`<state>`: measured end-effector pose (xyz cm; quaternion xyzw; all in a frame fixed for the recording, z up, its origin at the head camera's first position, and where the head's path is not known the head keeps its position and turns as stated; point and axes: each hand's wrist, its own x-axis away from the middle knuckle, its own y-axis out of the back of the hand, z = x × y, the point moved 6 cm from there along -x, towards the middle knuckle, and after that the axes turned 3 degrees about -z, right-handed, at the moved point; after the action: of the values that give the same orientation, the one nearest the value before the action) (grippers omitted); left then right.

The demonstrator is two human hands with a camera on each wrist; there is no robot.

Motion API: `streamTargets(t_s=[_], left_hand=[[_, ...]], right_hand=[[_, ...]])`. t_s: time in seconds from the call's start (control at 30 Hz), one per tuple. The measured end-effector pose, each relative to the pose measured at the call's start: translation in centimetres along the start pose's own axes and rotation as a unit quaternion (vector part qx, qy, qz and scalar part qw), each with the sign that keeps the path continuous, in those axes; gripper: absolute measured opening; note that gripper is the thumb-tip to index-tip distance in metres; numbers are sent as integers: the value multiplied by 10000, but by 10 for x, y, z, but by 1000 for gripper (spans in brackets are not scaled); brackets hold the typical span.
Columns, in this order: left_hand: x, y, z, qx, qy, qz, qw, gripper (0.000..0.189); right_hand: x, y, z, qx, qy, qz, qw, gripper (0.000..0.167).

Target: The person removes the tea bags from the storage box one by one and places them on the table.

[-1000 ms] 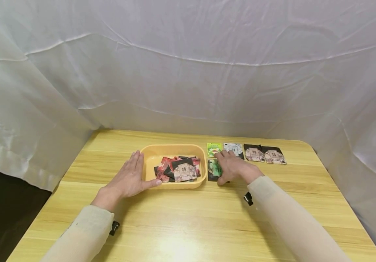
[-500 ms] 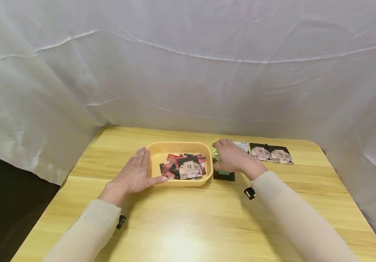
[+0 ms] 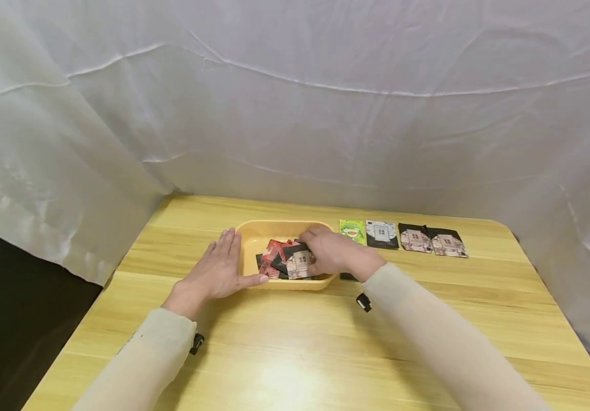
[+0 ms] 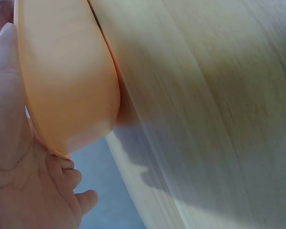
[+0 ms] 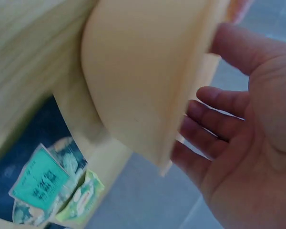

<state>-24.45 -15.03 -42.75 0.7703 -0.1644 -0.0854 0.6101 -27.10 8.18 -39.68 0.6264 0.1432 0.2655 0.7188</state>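
A yellow-orange plastic tray [image 3: 250, 251] stands on the table with several tea bag sachets piled inside. My left hand [image 3: 215, 268] lies against its left end with straight fingers, the thumb along the front rim. Over the tray's right end reaches my right hand [image 3: 332, 251], thumb beside a black-and-pink sachet [image 3: 299, 262] on top of the pile. Red sachets [image 3: 271, 251] show left of it. In the right wrist view the fingers of that hand are loosely bent and spread, their tips partly hidden behind the tray wall.
Right of the tray, a light green sachet [image 3: 352, 230], a white-and-black one [image 3: 382, 234] and two black-and-pink sachets [image 3: 416, 237] form a row. A black sachet with a green label [image 5: 40, 179] lies nearer, mostly hidden by my right hand in the head view. Pale curtains [image 3: 295, 125] surround the table.
My right hand has moved left from the sachets on the table to over the pile in the tray. The left hand has stayed at the tray's end. The head view has shifted slightly.
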Motion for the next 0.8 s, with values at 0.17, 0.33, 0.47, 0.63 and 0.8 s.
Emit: streamTargets(t_s=[0.17, 0.33, 0.47, 0.63, 0.8], left_hand=[[0, -1, 2, 39, 2, 6, 10000, 131], [-1, -2, 1, 36, -28, -28, 10000, 132], [-2, -2, 0, 67, -5, 18, 10000, 132], [-3, -2, 1, 34, 45, 77, 10000, 134], [-3, -3, 2, 54, 74, 105, 9999, 135]], right_hand=[[-6, -15, 3, -34, -88, 515, 9986, 99], [-11, -22, 3, 19, -124, 687, 9976, 99], [-13, -26, 2, 136, -127, 729, 9972, 95], [-15, -29, 2, 198, -131, 754, 9969, 91], [-17, -30, 3, 141, -169, 736, 9970, 94]])
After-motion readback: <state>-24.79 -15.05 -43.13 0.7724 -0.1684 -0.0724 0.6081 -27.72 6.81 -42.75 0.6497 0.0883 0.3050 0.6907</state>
